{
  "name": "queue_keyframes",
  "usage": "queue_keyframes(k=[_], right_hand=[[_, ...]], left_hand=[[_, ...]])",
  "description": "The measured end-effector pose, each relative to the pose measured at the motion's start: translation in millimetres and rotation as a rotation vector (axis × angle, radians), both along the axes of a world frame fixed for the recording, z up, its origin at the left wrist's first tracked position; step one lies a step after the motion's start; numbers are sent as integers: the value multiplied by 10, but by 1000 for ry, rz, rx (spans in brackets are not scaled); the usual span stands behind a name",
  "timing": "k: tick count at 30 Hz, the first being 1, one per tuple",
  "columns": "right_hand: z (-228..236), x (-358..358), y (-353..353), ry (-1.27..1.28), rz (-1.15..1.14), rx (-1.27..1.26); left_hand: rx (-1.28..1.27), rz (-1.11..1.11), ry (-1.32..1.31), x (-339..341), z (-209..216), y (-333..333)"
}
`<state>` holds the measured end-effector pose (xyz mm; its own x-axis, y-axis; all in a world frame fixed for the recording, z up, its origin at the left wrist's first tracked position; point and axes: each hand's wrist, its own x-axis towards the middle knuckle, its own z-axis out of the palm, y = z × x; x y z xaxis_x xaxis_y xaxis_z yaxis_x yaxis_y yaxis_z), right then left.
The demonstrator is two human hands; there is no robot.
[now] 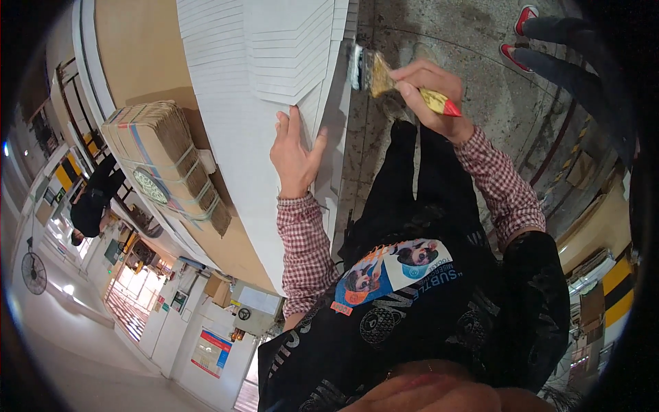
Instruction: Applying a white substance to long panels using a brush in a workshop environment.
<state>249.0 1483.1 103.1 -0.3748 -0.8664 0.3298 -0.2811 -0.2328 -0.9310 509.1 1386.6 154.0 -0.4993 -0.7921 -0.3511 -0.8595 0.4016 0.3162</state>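
Observation:
My right hand [436, 93] is closed round a wide flat paintbrush [379, 72] with a yellow, red-tipped handle. Its bristles are coated with something whitish and meet the right edge of the white sheets. Below the brush is the floor. My left hand [298, 151] lies with its fingers apart on the white paper sheets [292, 48], fingertips at the lower end of a fanned stack. The sheets overlap in steps, each showing a narrow strip of edge. More fanned sheets [213, 48] lie to the left on the same table.
A strapped bundle of brown cardboard pieces [161, 165] lies on the brown table [137, 41], left of the sheets. Someone in black [96, 206] is at the far left. Another person's legs [563, 62] in red shoes stand at the upper right, on the grey floor [467, 34].

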Motion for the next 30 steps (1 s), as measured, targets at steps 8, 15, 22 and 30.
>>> queue_keyframes(k=[8,15,22,30], right_hand=[[18,-58,-47,54,-70,-92],[161,249,337,-142,48,90],[151,247,473,-77,-8,94],[164,216,358,31,-53,-55]], left_hand=[[-34,-50,-73,-59,0,3],[-279,29,-138,-142,-293,274],[-353,212,-228,150,-554,880],[-59,67,-86,432,-34,599]])
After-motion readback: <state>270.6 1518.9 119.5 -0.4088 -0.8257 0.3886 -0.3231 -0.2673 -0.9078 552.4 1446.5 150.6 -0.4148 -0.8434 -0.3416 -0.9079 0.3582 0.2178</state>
